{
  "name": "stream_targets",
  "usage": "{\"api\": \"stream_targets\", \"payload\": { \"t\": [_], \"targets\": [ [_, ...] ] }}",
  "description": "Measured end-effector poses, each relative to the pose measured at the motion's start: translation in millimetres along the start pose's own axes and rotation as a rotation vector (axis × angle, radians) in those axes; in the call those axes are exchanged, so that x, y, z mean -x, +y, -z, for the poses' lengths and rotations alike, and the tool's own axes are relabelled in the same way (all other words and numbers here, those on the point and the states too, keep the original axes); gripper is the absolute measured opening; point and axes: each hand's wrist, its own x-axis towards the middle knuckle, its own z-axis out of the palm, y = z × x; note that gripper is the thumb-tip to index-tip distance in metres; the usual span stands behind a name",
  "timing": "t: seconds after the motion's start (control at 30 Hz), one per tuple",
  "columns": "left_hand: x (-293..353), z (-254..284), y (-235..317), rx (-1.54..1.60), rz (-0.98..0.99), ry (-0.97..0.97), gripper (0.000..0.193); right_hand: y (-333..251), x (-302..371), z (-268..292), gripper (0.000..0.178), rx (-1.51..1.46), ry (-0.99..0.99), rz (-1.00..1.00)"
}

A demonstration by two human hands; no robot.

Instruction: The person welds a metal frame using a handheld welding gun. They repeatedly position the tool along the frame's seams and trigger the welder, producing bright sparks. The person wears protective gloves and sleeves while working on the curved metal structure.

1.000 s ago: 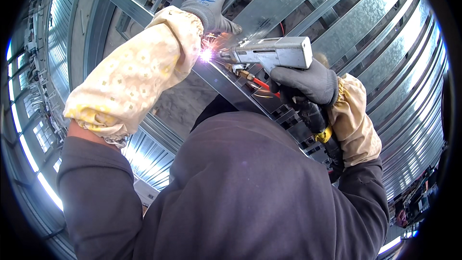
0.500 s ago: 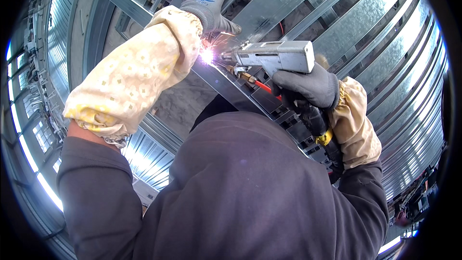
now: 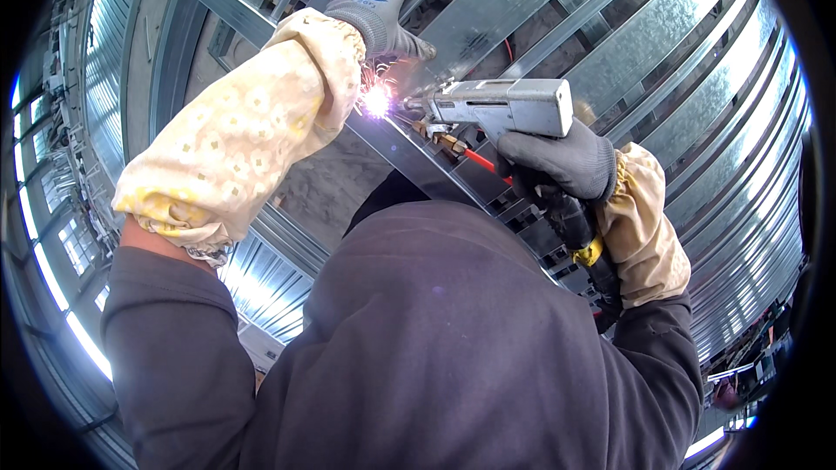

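My right hand, in a grey glove, is wrapped round the grip of a handheld welding gun with a boxy silver body. Its nozzle points left, and a bright glow with flying sparks burns just ahead of the tip. A red line with a brass fitting runs beneath the nozzle. My left hand, also gloved, rests with spread fingers on the galvanized metal framework, just beyond the sparks. The glare hides the exact spot being welded on the steel bar.
Long galvanized strips lie in rows to the far side and right. A thick black hose with yellow tape hangs below my right hand. Patterned sleeve covers wrap my forearms. A dark hood fills the lower middle.
The welding gun and my right hand have shifted slightly to the right and down. The glow still burns at nearly the same place. My left hand stays almost still.
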Motion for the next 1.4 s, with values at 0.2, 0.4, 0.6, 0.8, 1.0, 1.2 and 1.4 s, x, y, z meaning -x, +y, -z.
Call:
{"api": "stream_targets", "payload": {
  "t": [0.2,0.4,0.6,0.8,1.0,1.2,1.4],
  "targets": [
    [-1,2,1,-0.009,0.007,-0.026,0.124,-1,3,0,0.042,0.01,0.002,-0.015],
    [1,2,1,-0.002,0.001,-0.013,0.124,2,5,1,0.044,0.016,-0.008,-0.019],
    [1,5,2,-0.008,0.001,-0.013,0.122,6,6,2,0.045,0.027,0.005,-0.036],
    [2,2,2,-0.021,0.012,-0.005,0.121,4,11,-1,0.046,-0.006,0.02,-0.051],
    [1,6,1,-0.007,0.004,-0.028,0.121,0,15,-3,0.045,-0.007,0.023,-0.062],
    [1,3,0,0.008,-0.003,-0.017,0.121,4,17,-3,0.042,0.001,0.036,-0.081],
    [1,6,2,0.013,0.004,-0.03,0.121,5,19,-2,0.04,0.033,0.015,-0.039]
  ]
}}
